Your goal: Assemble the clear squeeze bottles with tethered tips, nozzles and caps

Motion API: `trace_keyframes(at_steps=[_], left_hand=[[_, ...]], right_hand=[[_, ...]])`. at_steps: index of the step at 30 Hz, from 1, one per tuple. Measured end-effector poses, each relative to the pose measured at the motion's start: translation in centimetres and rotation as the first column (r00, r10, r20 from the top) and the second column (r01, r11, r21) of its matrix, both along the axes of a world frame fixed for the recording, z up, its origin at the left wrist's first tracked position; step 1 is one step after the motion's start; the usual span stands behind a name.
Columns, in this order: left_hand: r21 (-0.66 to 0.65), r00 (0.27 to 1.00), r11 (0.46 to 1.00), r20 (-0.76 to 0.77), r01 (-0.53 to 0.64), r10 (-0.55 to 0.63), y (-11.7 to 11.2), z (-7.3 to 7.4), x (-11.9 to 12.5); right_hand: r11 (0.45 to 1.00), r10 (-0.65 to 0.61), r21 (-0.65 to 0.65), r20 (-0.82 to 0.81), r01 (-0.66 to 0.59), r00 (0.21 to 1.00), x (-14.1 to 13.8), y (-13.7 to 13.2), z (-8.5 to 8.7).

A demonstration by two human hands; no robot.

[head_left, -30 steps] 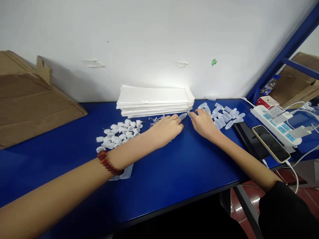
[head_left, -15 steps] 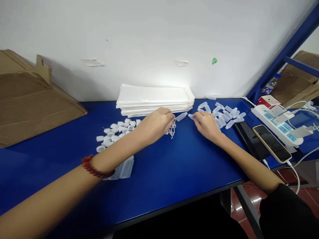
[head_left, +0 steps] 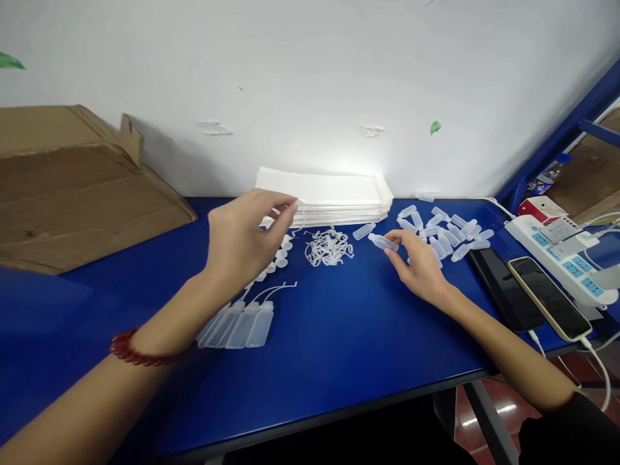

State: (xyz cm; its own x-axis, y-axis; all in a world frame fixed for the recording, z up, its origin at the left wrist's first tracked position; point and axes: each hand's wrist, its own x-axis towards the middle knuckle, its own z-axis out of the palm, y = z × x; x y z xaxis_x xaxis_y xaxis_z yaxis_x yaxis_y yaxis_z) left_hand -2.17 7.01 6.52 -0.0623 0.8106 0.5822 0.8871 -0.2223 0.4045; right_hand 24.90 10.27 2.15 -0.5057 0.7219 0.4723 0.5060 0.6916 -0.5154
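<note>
My left hand (head_left: pixel 247 236) is raised over the table's middle, thumb and fingertips pinched on a thin white plastic strap (head_left: pixel 303 218) that hangs down. Below and to its right lies a tangled pile of white straps (head_left: pixel 329 248). My right hand (head_left: pixel 419 261) grips a small translucent plastic bottle (head_left: pixel 383 242) between thumb and fingers, its neck pointing left. Another loose bottle (head_left: pixel 363 231) lies just beyond. Beside my right hand spreads a heap of similar bottles (head_left: pixel 455 232). White caps (head_left: pixel 281 258) are partly hidden behind my left hand. Several bottles with straps attached (head_left: pixel 247 326) lie in a row near my left forearm.
A stack of white flat sleeves (head_left: pixel 324 194) rests against the wall. A cardboard box (head_left: pixel 87 187) stands at the left. Two phones (head_left: pixel 549 297) and a white power strip (head_left: pixel 562 258) with cables occupy the right side of the blue table (head_left: pixel 329 361).
My left hand has lifted from the strap pile and moved left, carrying one strap. My right hand has picked a bottle up from the heap's edge. The view has shifted slightly left.
</note>
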Motion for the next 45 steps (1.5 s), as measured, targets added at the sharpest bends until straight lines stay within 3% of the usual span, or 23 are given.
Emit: trace_keyframes(at_steps=[3,6,9,11,13,22,25,31,33,41,45], left_hand=[[-0.049,0.998,0.997,0.041,0.053,-0.051,-0.6,-0.2,0.7],[-0.204,0.957,0.975,0.290,0.092,-0.030,-1.6,-0.3,1.6],[-0.363,0.798,0.891,0.603,0.274,0.001,-2.6,-0.4,2.3],[-0.381,0.678,0.836,0.735,0.395,0.016,-3.2,-0.6,2.7],[-0.378,0.604,0.809,0.796,0.449,0.037,-3.6,-0.8,3.1],[-0.346,0.472,0.734,0.881,0.585,0.038,-4.3,-1.1,4.1],[-0.351,0.507,0.741,0.862,0.572,0.017,-4.6,-0.8,4.5],[-0.390,0.685,0.796,0.727,0.463,-0.042,-5.4,-0.2,4.9],[-0.392,0.688,0.789,0.724,0.472,-0.052,-5.5,-0.1,4.9],[-0.448,0.439,0.606,0.881,0.657,0.176,-5.3,-0.1,4.8],[-0.424,0.387,0.598,0.900,0.680,0.198,-5.5,0.1,5.0]], right_hand=[[0.999,0.021,-0.037,-0.049,-0.023,0.999,-0.3,-0.5,0.0],[0.993,0.037,-0.112,-0.100,-0.048,0.994,-0.6,-1.2,0.0],[0.970,0.078,-0.215,-0.159,-0.112,0.984,-1.0,-2.1,0.1],[0.950,0.130,-0.259,-0.185,-0.176,0.974,-1.3,-2.8,0.2],[0.936,0.178,-0.266,-0.202,-0.229,0.963,-1.5,-3.5,0.3],[0.933,0.243,-0.223,-0.195,-0.284,0.950,-2.0,-5.1,0.8],[0.932,0.258,-0.215,-0.178,-0.293,0.950,-2.0,-5.1,0.8],[0.940,0.298,-0.137,-0.121,-0.314,0.947,-2.0,-5.1,0.9],[0.938,0.308,-0.126,-0.129,-0.324,0.942,-2.0,-5.2,0.9],[0.893,0.445,-0.001,-0.141,-0.449,0.885,-1.9,-5.5,0.5],[0.892,0.449,0.022,-0.168,-0.452,0.878,-2.0,-5.7,0.6]])
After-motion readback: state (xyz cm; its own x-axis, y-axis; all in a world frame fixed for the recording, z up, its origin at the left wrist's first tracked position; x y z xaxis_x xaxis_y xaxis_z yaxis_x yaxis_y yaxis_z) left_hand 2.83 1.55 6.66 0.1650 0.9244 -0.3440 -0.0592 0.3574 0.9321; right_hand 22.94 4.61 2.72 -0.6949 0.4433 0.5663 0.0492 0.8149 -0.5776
